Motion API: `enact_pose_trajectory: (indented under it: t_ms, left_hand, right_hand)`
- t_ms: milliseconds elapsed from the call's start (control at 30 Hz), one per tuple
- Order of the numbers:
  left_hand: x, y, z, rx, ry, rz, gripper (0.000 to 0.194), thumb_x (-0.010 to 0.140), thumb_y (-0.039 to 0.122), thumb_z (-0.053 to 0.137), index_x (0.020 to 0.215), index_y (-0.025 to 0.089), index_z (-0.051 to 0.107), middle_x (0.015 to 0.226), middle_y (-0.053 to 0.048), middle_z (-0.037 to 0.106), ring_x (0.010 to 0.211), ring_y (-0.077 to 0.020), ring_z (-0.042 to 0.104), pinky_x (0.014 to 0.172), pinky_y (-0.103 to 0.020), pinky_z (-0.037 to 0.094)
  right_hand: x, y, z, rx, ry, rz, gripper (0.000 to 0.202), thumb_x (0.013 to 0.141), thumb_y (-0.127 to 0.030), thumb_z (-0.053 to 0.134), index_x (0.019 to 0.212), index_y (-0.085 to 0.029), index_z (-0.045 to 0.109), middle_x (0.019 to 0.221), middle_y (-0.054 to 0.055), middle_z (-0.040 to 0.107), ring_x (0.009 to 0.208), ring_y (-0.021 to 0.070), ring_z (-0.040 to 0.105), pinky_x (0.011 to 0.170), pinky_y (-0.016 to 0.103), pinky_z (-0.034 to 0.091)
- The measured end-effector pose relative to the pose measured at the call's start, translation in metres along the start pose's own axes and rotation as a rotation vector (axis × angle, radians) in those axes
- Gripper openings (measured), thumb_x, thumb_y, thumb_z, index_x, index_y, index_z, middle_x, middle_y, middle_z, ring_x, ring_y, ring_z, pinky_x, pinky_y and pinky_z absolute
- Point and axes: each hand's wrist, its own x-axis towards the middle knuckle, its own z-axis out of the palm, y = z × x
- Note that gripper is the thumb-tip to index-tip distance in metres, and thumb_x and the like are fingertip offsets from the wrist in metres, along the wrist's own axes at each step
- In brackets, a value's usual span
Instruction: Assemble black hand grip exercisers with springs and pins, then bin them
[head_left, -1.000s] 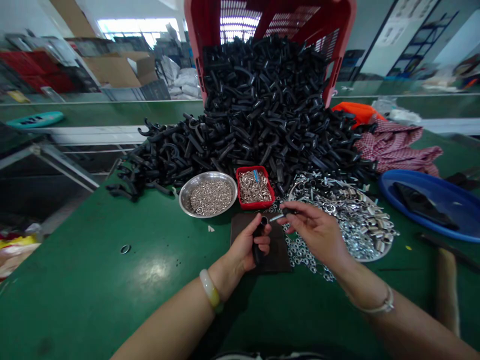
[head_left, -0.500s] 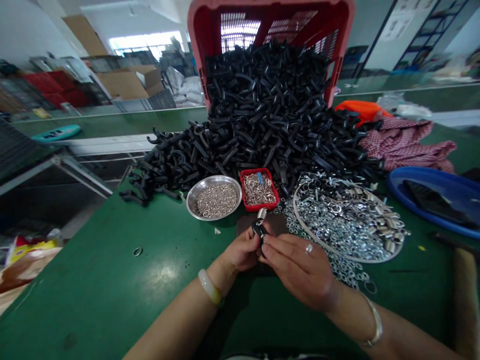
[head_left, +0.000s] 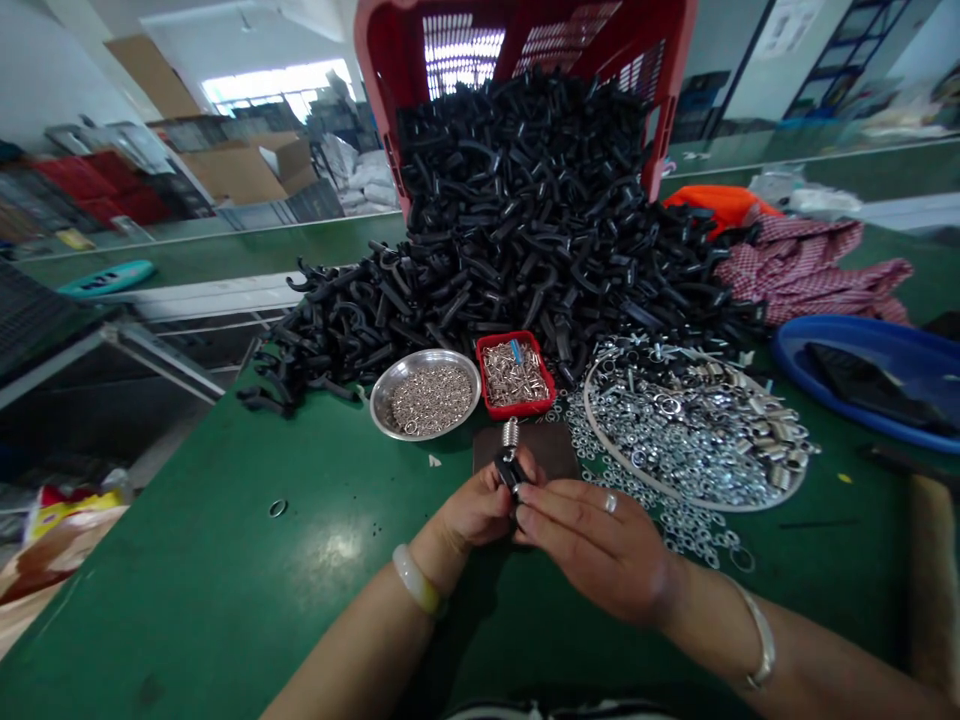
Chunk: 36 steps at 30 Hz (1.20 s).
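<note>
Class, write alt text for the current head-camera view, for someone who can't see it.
The left hand holds and the right hand touches a black part with a metal coil at its far end, over a dark pad on a green table. Beyond are a metal bowl and red tray of metal pieces, before heaped black parts and a red crate.

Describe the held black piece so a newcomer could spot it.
Find the black heap spilling from the red crate. Nearer than the red tray, the left hand holds the black piece, right hand touching it. Unlike its heaped neighbours, it shows a silvery coil at one end.
</note>
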Motion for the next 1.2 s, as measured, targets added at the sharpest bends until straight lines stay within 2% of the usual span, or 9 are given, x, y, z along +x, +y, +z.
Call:
enact_pose_trajectory:
  t_ms: [133,300,400,500,667,867,1000,1133,1200]
  left_hand:
    - [0.005,-0.003,-0.002,0.034,0.051,0.053,0.047,0.053,0.042,0.077,0.081,0.018,0.05,0.063,0.003,0.049,0.052,-0.0068,0.046,0.051,-0.019,0.037]
    - [0.015,-0.009,0.003,0.127,0.261,0.066,0.038,0.068,0.043,0.068,0.086,0.019,0.045,0.055,0.007,0.044,0.045,-0.0042,0.037,0.049,-0.018,0.035]
    - [0.015,-0.012,0.005,0.206,0.404,0.027,0.039,0.067,0.045,0.067,0.082,0.019,0.042,0.054,0.008,0.042,0.044,-0.0037,0.037,0.045,-0.016,0.03]
    - [0.012,-0.011,0.007,0.223,0.448,-0.032,0.042,0.066,0.047,0.067,0.085,0.02,0.042,0.053,0.009,0.041,0.045,-0.0041,0.037,0.045,-0.016,0.03]
    - [0.015,-0.009,0.007,0.351,0.509,0.071,0.045,0.062,0.048,0.068,0.086,0.018,0.046,0.052,0.009,0.041,0.042,-0.0032,0.035,0.042,-0.016,0.027]
    - [0.02,-0.009,0.007,0.183,0.578,-0.043,0.047,0.058,0.048,0.071,0.081,0.02,0.041,0.054,0.01,0.039,0.038,-0.0013,0.031,0.039,-0.015,0.024]
    - [0.019,-0.007,0.008,0.21,0.576,-0.051,0.046,0.058,0.048,0.07,0.08,0.02,0.041,0.052,0.01,0.037,0.039,-0.002,0.032,0.038,-0.015,0.024]
    - [0.018,-0.004,0.008,0.197,0.566,-0.071,0.045,0.058,0.046,0.07,0.079,0.019,0.042,0.052,0.01,0.037,0.039,-0.0019,0.032,0.038,-0.015,0.024]
    - [0.017,-0.003,0.008,0.208,0.563,-0.093,0.045,0.058,0.046,0.071,0.08,0.019,0.042,0.053,0.009,0.038,0.039,-0.0016,0.032,0.038,-0.014,0.022]
  right_hand:
    - [-0.001,0.007,0.004,-0.077,0.022,0.127,0.026,0.079,-0.012,0.057,0.105,-0.017,0.058,0.1,0.007,0.066,0.097,0.0186,0.059,0.082,0.032,0.051]
    - [-0.008,0.023,0.014,-0.135,0.048,0.536,0.019,0.084,-0.031,0.052,0.091,-0.015,0.06,0.077,0.008,0.065,0.073,0.0184,0.061,0.066,0.031,0.051]
    - [-0.017,0.03,0.02,0.008,-0.092,0.649,0.025,0.086,-0.034,0.046,0.092,-0.013,0.057,0.076,0.009,0.062,0.069,0.0178,0.059,0.062,0.03,0.048]
    - [-0.02,0.036,0.023,0.193,-0.212,0.762,0.03,0.086,-0.041,0.043,0.091,-0.015,0.056,0.075,0.006,0.061,0.067,0.0162,0.056,0.063,0.028,0.045]
    - [-0.009,0.048,0.026,0.548,-0.559,1.127,0.066,0.088,-0.056,0.007,0.055,-0.018,0.049,0.043,0.0,0.045,0.044,0.0117,0.045,0.049,0.024,0.037]
    - [-0.006,0.052,0.03,-0.057,-0.506,0.766,0.058,0.089,-0.052,0.016,0.083,-0.014,0.06,0.085,0.013,0.062,0.08,0.0217,0.056,0.068,0.031,0.038]
    - [-0.006,0.051,0.032,0.091,-0.675,0.914,0.069,0.092,-0.044,-0.001,0.065,-0.017,0.057,0.064,0.007,0.06,0.063,0.0163,0.057,0.06,0.027,0.039]
    - [-0.005,0.047,0.029,-0.109,-0.482,0.75,0.048,0.09,-0.048,0.022,0.091,-0.016,0.058,0.09,0.012,0.063,0.084,0.021,0.057,0.069,0.029,0.039]
    - [-0.005,0.044,0.028,-0.012,-0.561,0.816,0.054,0.092,-0.044,0.013,0.082,-0.016,0.058,0.079,0.01,0.063,0.076,0.0191,0.058,0.065,0.027,0.039]
